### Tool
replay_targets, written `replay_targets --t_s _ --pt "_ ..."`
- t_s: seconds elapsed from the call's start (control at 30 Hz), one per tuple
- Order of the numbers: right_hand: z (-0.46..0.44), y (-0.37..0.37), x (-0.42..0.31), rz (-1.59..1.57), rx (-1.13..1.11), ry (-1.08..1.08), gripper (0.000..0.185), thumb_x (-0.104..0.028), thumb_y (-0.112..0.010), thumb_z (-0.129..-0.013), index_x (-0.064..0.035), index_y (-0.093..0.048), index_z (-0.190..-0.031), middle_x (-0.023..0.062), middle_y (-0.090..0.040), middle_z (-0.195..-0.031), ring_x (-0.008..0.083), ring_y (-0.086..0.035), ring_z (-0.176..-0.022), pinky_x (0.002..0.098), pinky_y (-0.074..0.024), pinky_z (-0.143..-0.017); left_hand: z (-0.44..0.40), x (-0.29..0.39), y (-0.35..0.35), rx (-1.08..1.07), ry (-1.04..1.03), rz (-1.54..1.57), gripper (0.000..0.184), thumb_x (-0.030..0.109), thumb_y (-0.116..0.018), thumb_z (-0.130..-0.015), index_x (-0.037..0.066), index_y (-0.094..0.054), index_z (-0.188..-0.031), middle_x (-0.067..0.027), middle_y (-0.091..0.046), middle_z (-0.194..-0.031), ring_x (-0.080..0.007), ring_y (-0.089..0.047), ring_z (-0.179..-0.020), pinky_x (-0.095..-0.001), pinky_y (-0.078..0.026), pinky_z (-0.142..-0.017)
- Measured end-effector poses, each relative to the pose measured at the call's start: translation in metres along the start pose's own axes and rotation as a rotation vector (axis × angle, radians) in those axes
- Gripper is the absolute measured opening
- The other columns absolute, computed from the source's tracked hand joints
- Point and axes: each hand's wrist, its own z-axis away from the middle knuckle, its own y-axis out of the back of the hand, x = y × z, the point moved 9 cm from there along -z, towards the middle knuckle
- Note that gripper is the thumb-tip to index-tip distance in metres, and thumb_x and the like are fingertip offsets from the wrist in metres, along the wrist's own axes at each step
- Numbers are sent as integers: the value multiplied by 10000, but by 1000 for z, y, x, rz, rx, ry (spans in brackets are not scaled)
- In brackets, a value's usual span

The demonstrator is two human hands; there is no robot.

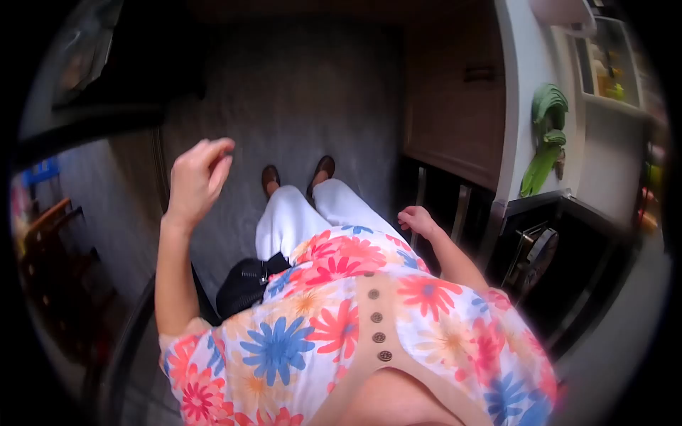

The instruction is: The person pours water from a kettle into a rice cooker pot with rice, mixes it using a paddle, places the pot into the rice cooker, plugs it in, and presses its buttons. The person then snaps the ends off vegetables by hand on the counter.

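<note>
My left hand (199, 180) is raised over the dark floor at the left, with its fingers curled in and the thumb near the index finger. Nothing shows in it. Lower, at my right side, my right hand (419, 220) hangs loosely closed beside the white trousers (293, 219), and I see nothing in it either. A small black zipped bag (243, 285) rests at my left hip, against the flowered shirt (277, 349). Past my right hand are dark panels with upright metal bars (462, 213), apart from the fingers.
Brown shoes (323, 169) stand on the grey floor (312, 92). To the right are a wooden cabinet door (455, 106), a pale wall edge (517, 99) and hanging green cloth-like items (545, 153). A black frame edge (92, 126) and blurred shelving (53, 241) lie left.
</note>
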Motion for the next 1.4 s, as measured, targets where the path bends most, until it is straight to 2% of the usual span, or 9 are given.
replay_targets --t_s 0.1,0.13,0.37,0.7,0.83,0.9,1.07,1.17,1.4 --pt "1 0 -52 79 14 127 268 -233 -541 -845 7 -623 -930 76 -644 -834 146 -616 -698 263 -476 -630 14 -19 2 40 34 39 153 23 -599 -760 23 -614 -912 -119 -560 -722 -230 -570 -623 -292 -447 -584" --pt "3 1 -68 60 74 231 251 -235 -554 -807 -4 -647 -842 73 -633 -695 144 -594 -630 287 -469 -627 14 -24 6 20 22 31 157 16 -599 -758 19 -614 -914 -116 -560 -721 -220 -569 -622 -289 -448 -586" --pt "58 33 -107 -291 280 371 211 -185 -562 -826 6 -625 -892 59 -637 -762 133 -610 -659 258 -476 -614 -16 -31 1 -97 -22 93 159 -6 -606 -751 8 -623 -908 -100 -560 -704 -179 -556 -606 -273 -453 -581" --pt "156 239 -13 -865 939 493 187 -175 -583 -846 -17 -611 -943 45 -646 -773 125 -619 -661 230 -473 -584 -114 60 -83 -282 -323 -50 172 16 -625 -724 38 -631 -895 -93 -560 -673 -203 -564 -579 -292 -457 -560" --pt "194 333 32 -172 1568 206 481 -301 -671 -747 -45 -541 -1133 102 -611 -1059 281 -580 -983 346 -462 -837 -152 123 -127 -319 -374 -38 180 18 -623 -719 42 -635 -897 -92 -566 -681 -197 -564 -576 -291 -457 -566" --pt "177 359 44 -141 1390 -37 843 -458 -717 -650 -108 -359 -1329 158 -339 -1374 336 -376 -1227 447 -361 -970 -170 160 -146 -333 -408 -53 183 24 -617 -724 47 -637 -904 -95 -571 -692 -204 -569 -583 -293 -457 -569" --pt "139 376 63 -194 1279 -150 974 -445 -741 -603 -132 -257 -1388 169 -188 -1438 367 -229 -1295 495 -279 -1016 -203 224 -178 -381 -492 -102 191 30 -615 -725 51 -638 -913 -101 -575 -703 -223 -576 -596 -309 -461 -577" --pt "144 373 69 -223 1335 -99 953 -400 -743 -601 -129 -266 -1382 165 -196 -1437 371 -244 -1284 491 -288 -1012 -220 242 -192 -409 -514 -129 198 34 -617 -723 58 -639 -918 -103 -578 -707 -228 -586 -615 -311 -466 -584" --pt "173 342 71 -177 1453 -111 811 -317 -773 -605 -121 -389 -1293 134 -360 -1323 386 -466 -1096 455 -435 -868 -261 262 -224 -551 -566 -308 198 112 -575 -758 94 -647 -941 -118 -605 -797 -288 -607 -763 -377 -489 -673"
